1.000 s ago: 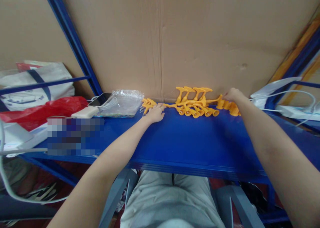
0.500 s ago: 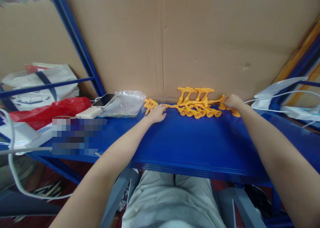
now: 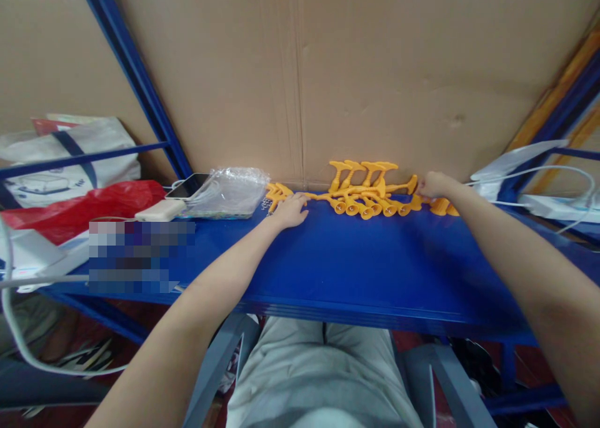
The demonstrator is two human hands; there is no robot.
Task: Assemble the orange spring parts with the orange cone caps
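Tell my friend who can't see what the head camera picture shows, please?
Two bare arms reach across a blue table to a row of orange plastic parts lined along a cardboard wall. The left hand rests at the row's left end, the right hand at its right end.

readable text: none
white tote bag (image 3: 70, 159): dark print, too blurred to read
pixelated patch (image 3: 140, 256) on blue shelf (image 3: 356, 265): contents hidden
cardboard backing (image 3: 375, 72): plain, no markings
phone (image 3: 187, 185): screen dark, nothing legible
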